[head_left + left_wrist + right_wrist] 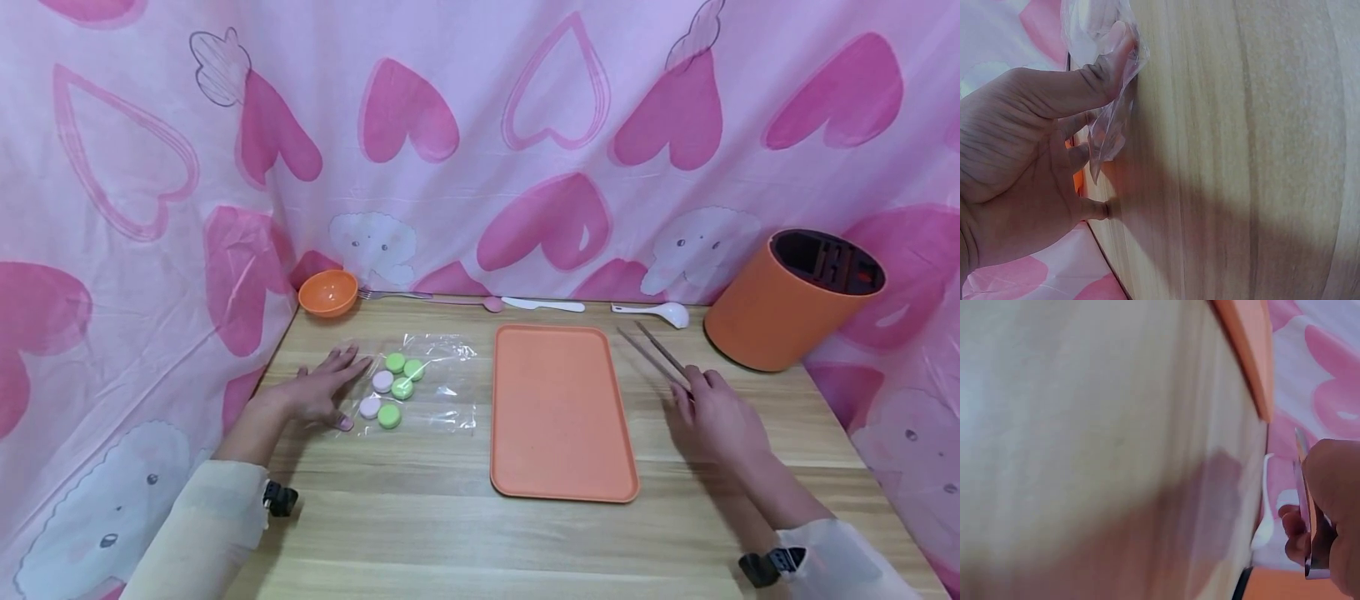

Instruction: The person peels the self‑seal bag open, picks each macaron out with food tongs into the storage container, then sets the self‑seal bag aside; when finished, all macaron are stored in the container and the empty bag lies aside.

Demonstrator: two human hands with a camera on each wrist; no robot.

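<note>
My left hand (318, 390) lies flat on the wooden table, fingers straight, on the left edge of a clear plastic bag (438, 400). In the left wrist view the thumb of the left hand (1016, 169) presses a fold of the bag (1107, 125) onto the wood. Several green and pale pink round pieces (389, 416) lie on the bag. My right hand (716, 417) grips the near end of metal tongs (651, 352), which point away across the table. The right wrist view shows the fingers of the right hand (1335, 506) curled round the tongs (1307, 519). An orange tray (562, 412) lies between my hands.
Along the back edge are an orange bowl (327, 293), a fork (393, 294), a white knife (543, 304) and a white spoon (652, 311). An orange slotted cylinder holder (795, 300) leans at the far right. Pink heart-print cloth surrounds the table (450, 533).
</note>
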